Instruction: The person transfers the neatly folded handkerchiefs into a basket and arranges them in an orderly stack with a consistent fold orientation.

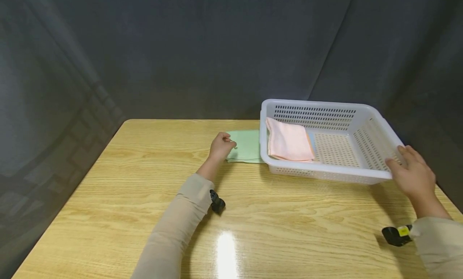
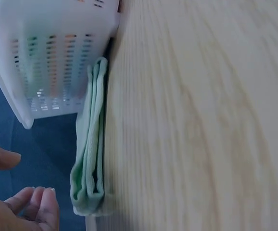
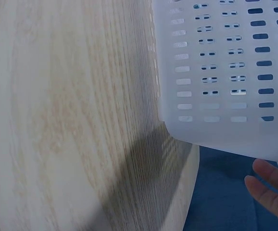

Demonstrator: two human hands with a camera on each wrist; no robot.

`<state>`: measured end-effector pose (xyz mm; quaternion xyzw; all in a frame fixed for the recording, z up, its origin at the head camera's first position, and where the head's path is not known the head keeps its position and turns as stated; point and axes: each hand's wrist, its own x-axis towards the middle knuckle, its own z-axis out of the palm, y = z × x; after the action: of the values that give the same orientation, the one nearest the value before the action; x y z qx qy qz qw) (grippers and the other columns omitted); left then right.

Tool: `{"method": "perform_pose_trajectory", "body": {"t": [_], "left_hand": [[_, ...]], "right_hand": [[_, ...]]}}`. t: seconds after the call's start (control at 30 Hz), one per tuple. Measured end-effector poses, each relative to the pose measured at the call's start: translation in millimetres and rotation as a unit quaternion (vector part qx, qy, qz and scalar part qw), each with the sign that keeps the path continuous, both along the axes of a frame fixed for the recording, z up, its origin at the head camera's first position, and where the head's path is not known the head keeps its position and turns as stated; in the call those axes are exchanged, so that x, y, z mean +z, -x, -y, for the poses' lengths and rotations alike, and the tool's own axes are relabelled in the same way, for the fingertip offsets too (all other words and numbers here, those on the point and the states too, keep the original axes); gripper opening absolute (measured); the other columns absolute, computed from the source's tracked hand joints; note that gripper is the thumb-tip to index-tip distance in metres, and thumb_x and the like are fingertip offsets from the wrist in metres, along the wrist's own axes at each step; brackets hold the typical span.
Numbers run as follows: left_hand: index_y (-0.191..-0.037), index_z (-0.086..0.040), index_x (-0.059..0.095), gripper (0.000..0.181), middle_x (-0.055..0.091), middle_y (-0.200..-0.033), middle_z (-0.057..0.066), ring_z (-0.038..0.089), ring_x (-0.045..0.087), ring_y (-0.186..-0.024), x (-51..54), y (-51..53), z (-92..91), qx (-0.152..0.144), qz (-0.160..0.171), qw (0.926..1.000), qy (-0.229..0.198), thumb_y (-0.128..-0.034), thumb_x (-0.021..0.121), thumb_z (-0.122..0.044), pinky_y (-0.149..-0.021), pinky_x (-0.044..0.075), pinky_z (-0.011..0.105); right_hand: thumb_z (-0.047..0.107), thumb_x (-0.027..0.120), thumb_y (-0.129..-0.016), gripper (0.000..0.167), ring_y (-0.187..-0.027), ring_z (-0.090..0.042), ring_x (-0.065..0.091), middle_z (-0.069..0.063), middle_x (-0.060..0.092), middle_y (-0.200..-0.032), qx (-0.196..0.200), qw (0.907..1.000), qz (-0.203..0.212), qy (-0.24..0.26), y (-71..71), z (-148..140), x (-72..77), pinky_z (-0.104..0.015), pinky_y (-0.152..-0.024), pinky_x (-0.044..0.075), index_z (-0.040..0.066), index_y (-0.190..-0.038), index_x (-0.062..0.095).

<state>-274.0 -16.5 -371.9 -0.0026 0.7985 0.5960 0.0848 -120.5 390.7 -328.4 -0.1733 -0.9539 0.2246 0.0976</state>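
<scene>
A white slotted plastic basket (image 1: 361, 170) is at the right of the table, and my right hand (image 1: 416, 176) grips its right rim. In the right wrist view, fingertips (image 3: 264, 185) show beside the basket's wall (image 3: 221, 130). A folded green cloth (image 1: 244, 144) lies on the table, its right end hidden by the basket. Over the cloth's left end is my left hand (image 1: 220, 148). The left wrist view shows its thumb and fingers spread apart, clear of the layered green cloth (image 2: 88, 144). Inside the basket, at its left end, lies a folded pink cloth (image 1: 289, 140).
A light-blue strip (image 1: 311, 140) shows beside the pink cloth in the basket. The wooden table (image 1: 144, 182) ends at a dark curtain (image 1: 181, 54) behind. Small black devices (image 1: 218, 202) are fixed at both wrists.
</scene>
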Motion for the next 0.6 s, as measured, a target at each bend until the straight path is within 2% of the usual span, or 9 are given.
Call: {"method": "perform_pose_trajectory", "body": {"t": [0.1, 0.33, 0.5, 0.6], "left_hand": [[-0.122, -0.001, 0.041, 0.044, 0.046, -0.112, 0.014, 0.024, 0.045, -0.097, -0.5, -0.2, 4.4, -0.005, 0.004, 0.9995, 0.03, -0.0813, 0.053, -0.012, -0.074, 0.041, 0.034], [-0.122, 0.0, 0.038, 0.047, 0.053, -0.105, 0.016, 0.02, 0.046, -0.074, -4.0, 0.4, 12.7, 0.002, 0.026, 0.9959, 0.087, -0.0798, 0.053, -0.014, -0.062, 0.04, 0.031], [-0.123, 0.001, 0.036, 0.05, 0.048, -0.11, 0.016, 0.016, 0.042, -0.063, -9.4, 2.3, 16.5, 0.01, 0.052, 0.9949, 0.085, -0.0784, 0.055, -0.013, -0.056, 0.038, 0.027], [-0.122, 0.002, 0.035, 0.05, 0.048, -0.106, 0.016, 0.017, 0.043, -0.066, -10.9, 3.2, 17.8, 0.015, 0.066, 0.9958, 0.062, -0.0773, 0.054, -0.01, -0.06, 0.041, 0.028]], "right_hand": [[0.031, 0.032, -0.09, 0.061, -0.122, -0.046, -0.002, -0.023, -0.003, -0.139, -0.002, 1.0, 0.003, 0.001, -0.2, 0.2, -0.1, -0.06, -0.093, 0.0, -0.003, -0.134, 0.007], [0.031, 0.032, -0.09, 0.061, -0.122, -0.046, -0.003, -0.022, -0.004, -0.139, -0.002, 0.9999, 0.005, 0.009, -1.8, -1.7, -1.0, -0.06, -0.092, 0.0, -0.002, -0.135, 0.006], [0.031, 0.032, -0.09, 0.061, -0.122, -0.046, -0.001, -0.023, -0.002, -0.139, 0.007, 1.0, -0.001, 0.002, -1.4, -2.7, -1.5, -0.06, -0.092, 0.001, -0.003, -0.134, 0.008], [0.031, 0.032, -0.09, 0.061, -0.122, -0.046, 0.0, -0.023, -0.001, -0.139, 0.011, 0.9999, -0.005, 0.001, -0.4, -2.9, -0.8, -0.059, -0.093, 0.0, -0.004, -0.134, 0.008]]}}
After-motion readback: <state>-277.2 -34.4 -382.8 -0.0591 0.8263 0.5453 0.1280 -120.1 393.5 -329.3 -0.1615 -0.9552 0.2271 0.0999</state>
